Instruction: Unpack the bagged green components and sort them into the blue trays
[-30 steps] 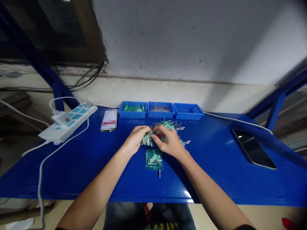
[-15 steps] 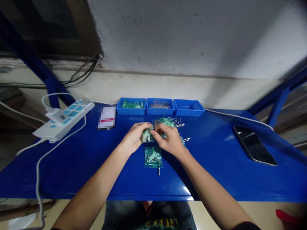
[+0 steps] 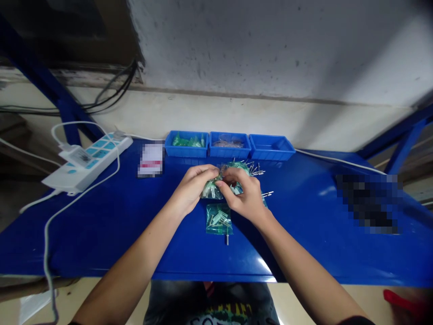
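The left hand (image 3: 192, 186) and the right hand (image 3: 246, 193) meet over the middle of the blue tabletop (image 3: 297, 243), at a small green-tinted plastic bag (image 3: 211, 192) with pale pieces inside. The left fingers are pressed together on the bag's upper part, pinching it between thumb and forefinger, and its lower part shows below them. The right thumb and forefinger curve in at the bag's upper right edge, their tips close to each other; whether they pinch the plastic cannot be told.

Just nearer the person, below the held bag, a second green bag (image 3: 218, 220) lies flat, with pale plugs and thin metal pins visible inside. A short metal pin (image 3: 227, 240) lies at its near edge. Behind and beside the right hand is a heap of green bags (image 3: 241, 167), partly hidden by that hand, with metal pins (image 3: 259, 171) sticking out to the right.

Along the back stand three blue bins side by side: the left bin (image 3: 186, 151) holds green bags, the middle bin (image 3: 230, 152) holds clear, brownish contents too small to make out, and the right bin (image 3: 272, 155) adjoins it. A white power strip (image 3: 72, 180) lies at the far left.
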Demonstrator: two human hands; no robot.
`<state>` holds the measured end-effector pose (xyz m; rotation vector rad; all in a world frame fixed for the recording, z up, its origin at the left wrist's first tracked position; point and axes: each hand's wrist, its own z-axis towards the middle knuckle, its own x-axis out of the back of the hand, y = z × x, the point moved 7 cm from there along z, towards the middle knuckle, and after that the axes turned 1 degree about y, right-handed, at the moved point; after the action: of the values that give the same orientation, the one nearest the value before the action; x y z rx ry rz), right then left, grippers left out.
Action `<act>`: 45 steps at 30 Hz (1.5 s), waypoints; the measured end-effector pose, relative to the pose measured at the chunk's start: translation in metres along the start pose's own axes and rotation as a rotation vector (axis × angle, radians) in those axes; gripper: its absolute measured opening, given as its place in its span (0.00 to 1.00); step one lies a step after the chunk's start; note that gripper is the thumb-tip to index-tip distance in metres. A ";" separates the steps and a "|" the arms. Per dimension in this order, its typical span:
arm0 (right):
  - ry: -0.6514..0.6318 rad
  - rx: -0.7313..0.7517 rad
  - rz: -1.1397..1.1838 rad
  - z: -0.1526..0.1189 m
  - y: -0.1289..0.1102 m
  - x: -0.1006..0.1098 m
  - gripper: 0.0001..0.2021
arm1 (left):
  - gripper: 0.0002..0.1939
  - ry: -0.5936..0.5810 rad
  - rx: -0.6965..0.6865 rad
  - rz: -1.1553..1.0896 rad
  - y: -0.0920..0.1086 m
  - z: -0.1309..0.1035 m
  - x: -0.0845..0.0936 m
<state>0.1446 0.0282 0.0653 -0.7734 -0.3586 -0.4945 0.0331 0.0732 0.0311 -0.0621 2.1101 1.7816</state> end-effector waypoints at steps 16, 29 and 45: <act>-0.057 -0.306 0.185 0.004 0.023 -0.006 0.08 | 0.09 0.059 -0.243 0.308 0.011 0.005 0.012; -0.029 -0.253 0.136 0.004 0.027 -0.009 0.03 | 0.12 0.033 -0.238 0.398 0.007 0.010 0.018; 0.010 -0.143 -0.040 0.005 0.025 -0.010 0.07 | 0.16 0.061 -0.151 0.260 -0.005 0.013 0.018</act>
<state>0.1492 0.0498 0.0499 -0.9033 -0.3321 -0.5662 0.0207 0.0880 0.0194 0.1254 2.1008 2.1121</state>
